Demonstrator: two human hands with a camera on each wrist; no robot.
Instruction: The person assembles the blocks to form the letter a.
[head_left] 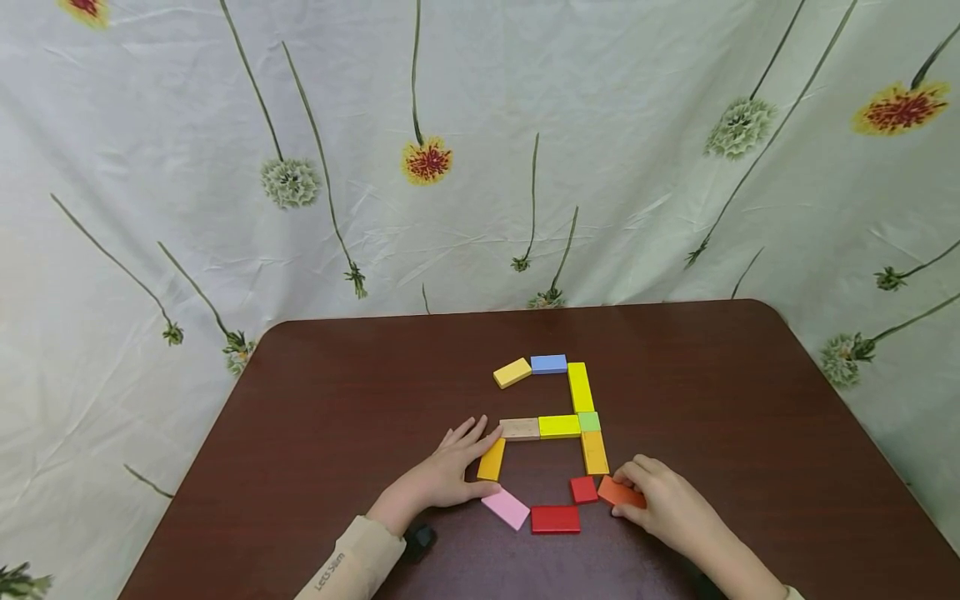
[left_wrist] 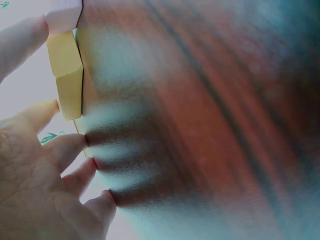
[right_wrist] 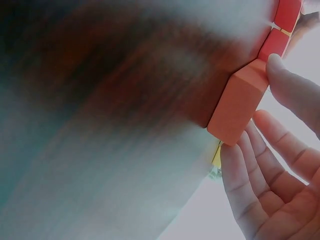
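My left hand (head_left: 450,471) lies spread at the left side of a figure of flat coloured blocks. Its thumb touches the pink block (head_left: 506,508), and its index fingertip is at the top end of the amber block (head_left: 492,460), beside the wooden-coloured block (head_left: 520,429). In the left wrist view the other fingertips rest on the table past the amber block (left_wrist: 69,95). With thumb and fingers my right hand (head_left: 663,504) holds an orange block (head_left: 618,492), tilted next to a small red block (head_left: 583,490). The right wrist view shows this orange block (right_wrist: 237,102) lying on the table.
Further blocks lie on the dark brown table (head_left: 360,383): a long red (head_left: 555,520), yellow-orange (head_left: 595,452), green (head_left: 588,422), two bright yellow (head_left: 558,427), blue (head_left: 549,364) and pale yellow (head_left: 512,372). A flowered cloth (head_left: 480,233) hangs behind the table.
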